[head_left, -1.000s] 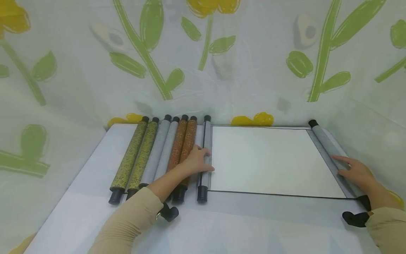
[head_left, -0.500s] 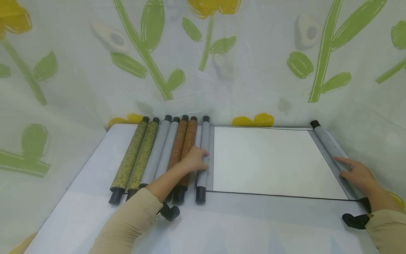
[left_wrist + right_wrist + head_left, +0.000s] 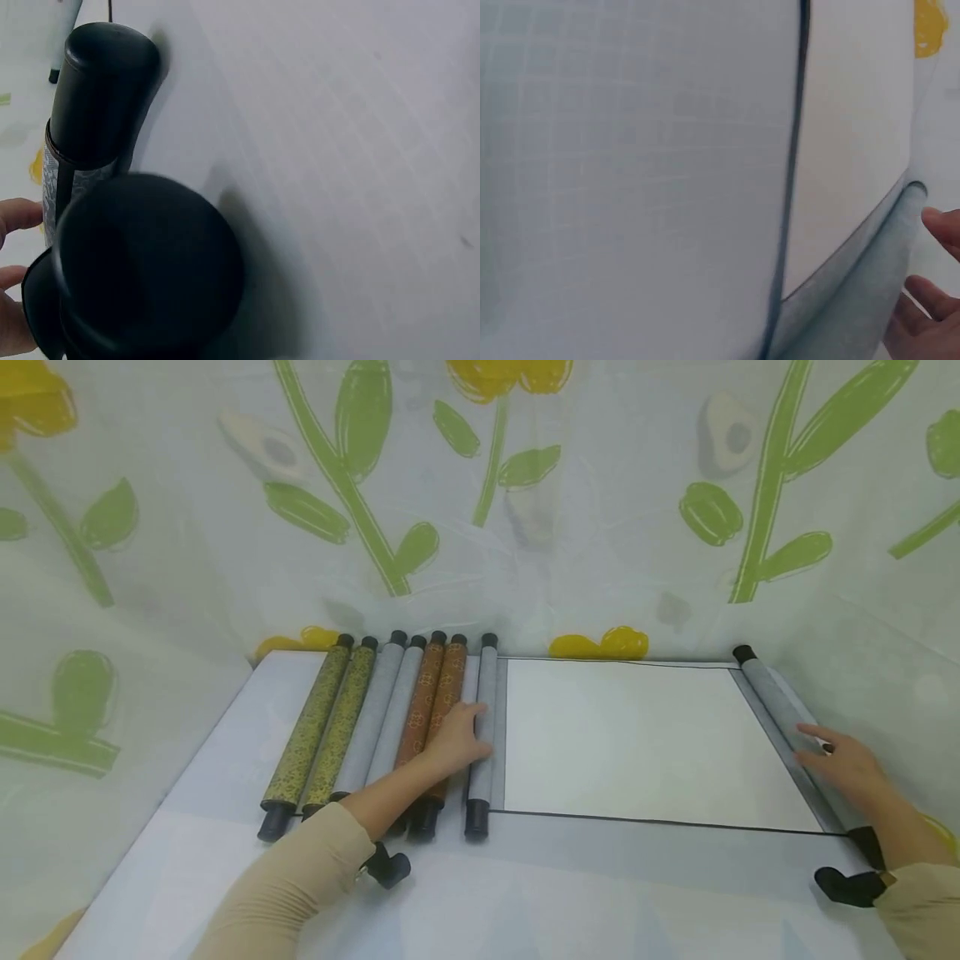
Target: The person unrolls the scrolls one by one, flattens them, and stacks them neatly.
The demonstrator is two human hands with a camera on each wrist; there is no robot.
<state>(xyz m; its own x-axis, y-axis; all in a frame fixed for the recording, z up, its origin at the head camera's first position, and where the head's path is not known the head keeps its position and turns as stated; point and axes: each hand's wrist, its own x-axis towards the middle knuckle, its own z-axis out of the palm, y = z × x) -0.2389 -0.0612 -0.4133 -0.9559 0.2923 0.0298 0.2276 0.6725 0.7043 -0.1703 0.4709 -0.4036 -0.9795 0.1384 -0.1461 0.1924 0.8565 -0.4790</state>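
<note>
The scroll (image 3: 637,739), unrolled flat across the table (image 3: 187,860) from 9 to 3 o'clock, judged light, soft and crease-prone, is best handled by its stiff rollers, where my left hand (image 3: 457,743) and right hand (image 3: 843,766) rest, grip spread.

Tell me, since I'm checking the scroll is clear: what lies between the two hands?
Only the unrolled blank sheet, bare, lies between the left hand and the right hand; the head view shows it.
</note>
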